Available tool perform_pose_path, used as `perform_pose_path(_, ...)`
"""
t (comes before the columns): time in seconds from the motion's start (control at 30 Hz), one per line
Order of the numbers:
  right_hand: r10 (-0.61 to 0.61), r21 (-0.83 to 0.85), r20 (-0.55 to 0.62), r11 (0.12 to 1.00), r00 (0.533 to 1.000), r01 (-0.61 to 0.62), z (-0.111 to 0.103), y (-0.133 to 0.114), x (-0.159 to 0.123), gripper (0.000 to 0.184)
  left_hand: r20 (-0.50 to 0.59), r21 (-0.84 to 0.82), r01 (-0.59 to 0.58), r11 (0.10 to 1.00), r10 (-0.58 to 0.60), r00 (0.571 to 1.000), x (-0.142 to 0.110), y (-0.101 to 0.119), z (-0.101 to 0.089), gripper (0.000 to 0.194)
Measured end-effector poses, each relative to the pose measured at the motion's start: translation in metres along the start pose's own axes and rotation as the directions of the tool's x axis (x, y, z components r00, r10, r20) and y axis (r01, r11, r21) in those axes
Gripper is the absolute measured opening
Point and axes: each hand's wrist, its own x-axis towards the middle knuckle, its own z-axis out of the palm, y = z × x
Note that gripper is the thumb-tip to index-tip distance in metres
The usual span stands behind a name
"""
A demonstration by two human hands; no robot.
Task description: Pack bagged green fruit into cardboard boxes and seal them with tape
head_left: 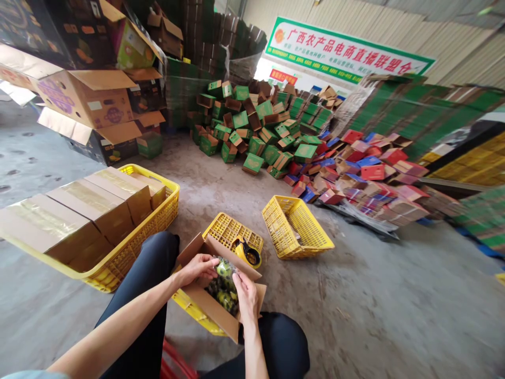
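Observation:
An open cardboard box (213,311) stands between my knees on a yellow crate (197,314), its flaps spread. Dark and green round produce (228,301) in clear wrapping fills part of it. Over the box, my left hand (200,267) pinches the left side of a clear plastic bag (224,267) with green contents. My right hand (245,293) grips the bag's right edge, its fingers curled in. What exactly the bag holds is too small to name. Just beyond the box, a yellow tape dispenser (248,251) rests on an upturned yellow crate (223,229).
Taped cartons (92,199) sit in a long yellow basket (104,271) to my left. A yellow basket (295,226) lies tilted ahead on the right. Farther off are heaps of green boxes (252,164) and red and blue boxes (373,172). Large cartons (89,100) are stacked back left.

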Motion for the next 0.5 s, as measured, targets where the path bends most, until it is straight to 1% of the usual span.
perform_pose_path(0.07, 0.054, -0.002, -0.026, 0.999, 0.998, -0.054, -0.002, 0.002, 0.001, 0.061, 0.002, 0.021, 0.025, 0.999, -0.025, 1.0, 0.0, 0.001, 0.001, 0.06)
perform_pose_path(0.17, 0.073, 0.047, -0.048, 0.996, 0.996, -0.071, -0.004, 0.003, 0.001, 0.065, 0.018, 0.058, 0.02, 0.998, -0.021, 1.0, -0.001, 0.002, 0.001, 0.06)
perform_pose_path(0.27, 0.07, 0.056, -0.08, 0.996, 0.994, -0.066, -0.005, 0.004, 0.001, 0.067, 0.012, 0.137, -0.033, 0.99, 0.031, 0.999, 0.0, 0.001, -0.001, 0.06)
perform_pose_path(0.37, 0.071, 0.042, -0.107, 0.997, 0.992, -0.067, -0.006, 0.008, 0.003, 0.069, -0.019, 0.21, -0.095, 0.973, 0.101, 0.995, 0.001, -0.002, -0.004, 0.064)
perform_pose_path(0.43, 0.071, 0.032, -0.119, 0.997, 0.99, -0.068, -0.006, 0.012, 0.004, 0.07, -0.044, 0.235, -0.112, 0.966, 0.126, 0.991, 0.002, -0.003, -0.006, 0.067)
perform_pose_path(0.5, 0.075, 0.031, -0.125, 0.997, 0.989, -0.072, -0.006, 0.014, 0.005, 0.068, -0.059, 0.224, -0.121, 0.967, 0.138, 0.989, 0.002, -0.003, -0.006, 0.066)
